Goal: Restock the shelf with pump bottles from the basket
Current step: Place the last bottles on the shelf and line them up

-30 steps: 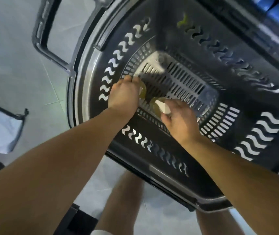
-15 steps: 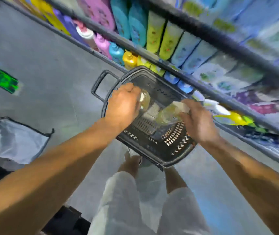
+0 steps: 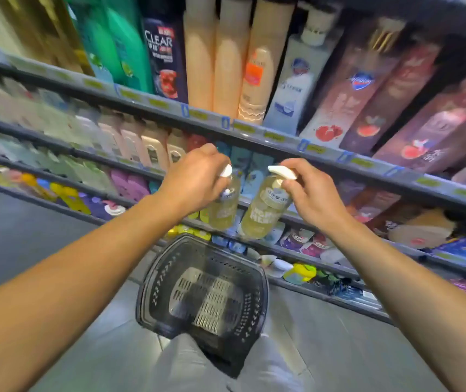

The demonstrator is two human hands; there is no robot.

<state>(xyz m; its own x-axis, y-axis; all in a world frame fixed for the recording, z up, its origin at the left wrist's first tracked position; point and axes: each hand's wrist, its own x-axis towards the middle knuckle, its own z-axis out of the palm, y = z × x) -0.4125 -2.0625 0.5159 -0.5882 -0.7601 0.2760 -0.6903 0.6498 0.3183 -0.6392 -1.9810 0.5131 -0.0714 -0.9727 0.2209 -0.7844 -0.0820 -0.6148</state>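
Both bottles had risen clear of the basket (image 3: 202, 292), which now sat below on the floor. Ahead stood the shelf (image 3: 254, 131), equally near both hands. Left hand (image 3: 195, 179) gripped one pump bottle (image 3: 223, 207) and right hand (image 3: 314, 193) another (image 3: 263, 210), hanging upright by their necks: clear, pale yellow, white pumps.

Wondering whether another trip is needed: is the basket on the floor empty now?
Apparently empty: the basket shows only its bare slotted bottom, though the picture is blurred. Both pump bottles are out, held by the hands.
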